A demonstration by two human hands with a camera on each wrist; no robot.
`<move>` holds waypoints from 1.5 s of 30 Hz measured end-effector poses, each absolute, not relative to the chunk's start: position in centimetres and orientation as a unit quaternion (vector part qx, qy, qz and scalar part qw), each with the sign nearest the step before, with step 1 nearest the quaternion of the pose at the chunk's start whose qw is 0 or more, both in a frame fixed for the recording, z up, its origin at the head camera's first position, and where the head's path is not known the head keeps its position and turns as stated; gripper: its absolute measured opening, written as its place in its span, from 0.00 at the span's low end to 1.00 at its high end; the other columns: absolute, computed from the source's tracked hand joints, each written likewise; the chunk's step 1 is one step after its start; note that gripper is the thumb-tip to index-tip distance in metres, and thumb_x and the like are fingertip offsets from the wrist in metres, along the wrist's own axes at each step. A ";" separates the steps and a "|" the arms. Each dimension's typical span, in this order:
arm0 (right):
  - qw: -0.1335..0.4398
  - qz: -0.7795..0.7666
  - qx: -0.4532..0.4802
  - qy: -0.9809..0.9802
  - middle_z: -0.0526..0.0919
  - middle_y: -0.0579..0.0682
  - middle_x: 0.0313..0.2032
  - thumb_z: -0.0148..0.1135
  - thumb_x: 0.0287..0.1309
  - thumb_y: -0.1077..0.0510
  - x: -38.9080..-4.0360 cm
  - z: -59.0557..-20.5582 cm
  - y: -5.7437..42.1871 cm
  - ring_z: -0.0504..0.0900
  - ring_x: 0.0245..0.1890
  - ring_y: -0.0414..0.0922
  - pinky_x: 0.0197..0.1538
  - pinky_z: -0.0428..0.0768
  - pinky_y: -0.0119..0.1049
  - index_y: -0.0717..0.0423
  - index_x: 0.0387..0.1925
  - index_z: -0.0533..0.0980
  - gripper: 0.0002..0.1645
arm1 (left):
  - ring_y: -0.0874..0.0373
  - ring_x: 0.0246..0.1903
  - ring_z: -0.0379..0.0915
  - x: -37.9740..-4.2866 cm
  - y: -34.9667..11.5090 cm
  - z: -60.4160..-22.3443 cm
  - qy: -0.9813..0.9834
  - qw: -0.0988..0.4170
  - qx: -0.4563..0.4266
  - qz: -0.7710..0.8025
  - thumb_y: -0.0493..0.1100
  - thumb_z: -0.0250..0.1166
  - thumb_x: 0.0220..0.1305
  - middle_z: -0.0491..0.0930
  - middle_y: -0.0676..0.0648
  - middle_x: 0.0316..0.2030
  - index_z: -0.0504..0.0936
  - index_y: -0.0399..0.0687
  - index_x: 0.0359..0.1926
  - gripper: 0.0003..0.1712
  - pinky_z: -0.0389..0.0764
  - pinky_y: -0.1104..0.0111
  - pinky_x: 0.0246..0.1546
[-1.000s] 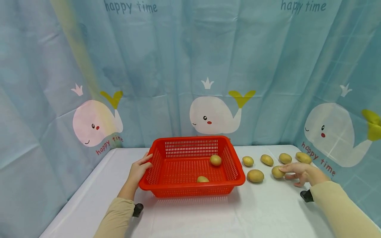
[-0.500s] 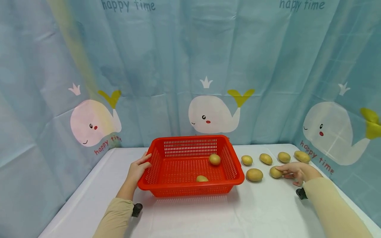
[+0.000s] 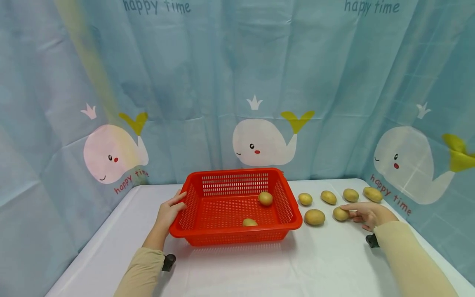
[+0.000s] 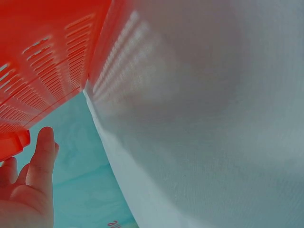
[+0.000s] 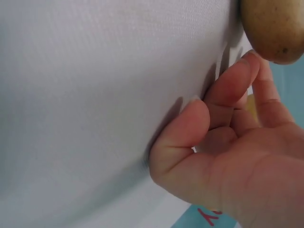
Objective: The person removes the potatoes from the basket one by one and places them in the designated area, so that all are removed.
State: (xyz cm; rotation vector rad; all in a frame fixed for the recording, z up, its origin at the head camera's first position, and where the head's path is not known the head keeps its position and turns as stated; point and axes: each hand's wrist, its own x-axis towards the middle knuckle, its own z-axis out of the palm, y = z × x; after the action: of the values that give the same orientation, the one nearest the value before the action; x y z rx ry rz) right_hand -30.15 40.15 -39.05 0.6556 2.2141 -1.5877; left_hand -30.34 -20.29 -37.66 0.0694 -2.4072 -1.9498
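A red plastic basket [image 3: 233,233] stands on the white-covered table with two potatoes, one potato [image 3: 265,199] towards the back right and another potato [image 3: 250,222] near the front wall. At its left rim rests my left hand [image 3: 168,214], its fingers extended in the left wrist view. To the right of the basket, my right hand [image 3: 369,213] touches a potato [image 3: 340,214] with the index finger. In the right wrist view the thumb is apart from that potato [image 5: 275,31], and the other fingers are loosely bent. Another potato [image 3: 314,217] lies between it and the basket.
Behind these lies a row of potatoes: one potato [image 3: 305,199] close to the basket, then a potato [image 3: 328,197], a potato [image 3: 350,195] and a potato [image 3: 372,194]. A blue curtain [image 3: 208,140] with whale prints hangs behind the table.
The touched potato and my right hand have shifted slightly left, towards the neighbouring potato. My left hand stays at the basket rim. The whole head view has drifted a little.
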 end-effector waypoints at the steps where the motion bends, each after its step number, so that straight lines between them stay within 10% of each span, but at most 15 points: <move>1: 0.167 -0.561 0.232 0.777 0.73 0.47 0.29 0.70 0.52 0.41 -30.1 -39.0 40.2 0.71 0.38 0.46 0.49 0.63 0.46 0.63 0.41 0.65 0.33 | 0.46 0.73 0.42 -30.3 -20.3 -37.7 -0.777 0.022 0.022 -0.629 0.33 0.50 0.64 0.50 0.46 0.74 0.63 0.39 0.70 0.32 0.58 0.52 0.67; 16: 0.203 -0.596 0.222 0.744 0.65 0.52 0.30 0.60 0.62 0.42 -29.7 -38.8 41.4 0.66 0.34 0.45 0.44 0.67 0.36 0.67 0.44 0.60 0.32 | 0.48 0.74 0.40 -30.5 -20.2 -37.7 -0.770 0.017 0.030 -0.637 0.34 0.50 0.65 0.50 0.48 0.74 0.63 0.42 0.71 0.32 0.60 0.54 0.65; 24: 0.213 -0.597 0.168 0.755 0.72 0.49 0.30 0.59 0.63 0.44 -28.8 -36.9 40.4 0.73 0.29 0.42 0.38 0.73 0.32 0.54 0.40 0.75 0.18 | 0.47 0.73 0.42 -30.5 -20.3 -37.7 -0.770 0.016 0.027 -0.638 0.34 0.50 0.65 0.50 0.48 0.74 0.62 0.42 0.71 0.32 0.63 0.54 0.63; 45: 0.234 -0.590 0.039 0.772 0.77 0.55 0.48 0.55 0.68 0.47 -30.0 -28.4 32.1 0.78 0.45 0.47 0.50 0.79 0.47 0.66 0.71 0.47 0.44 | 0.47 0.73 0.42 -30.5 -20.4 -37.7 -0.771 0.006 0.025 -0.636 0.35 0.49 0.65 0.49 0.49 0.74 0.62 0.43 0.72 0.32 0.64 0.55 0.62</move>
State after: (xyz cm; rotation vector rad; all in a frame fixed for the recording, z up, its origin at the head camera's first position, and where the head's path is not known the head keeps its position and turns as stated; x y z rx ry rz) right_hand -30.04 32.10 -28.42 0.1082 2.1179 -1.6194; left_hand -30.45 -20.45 -37.69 0.0789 -2.4124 -1.9906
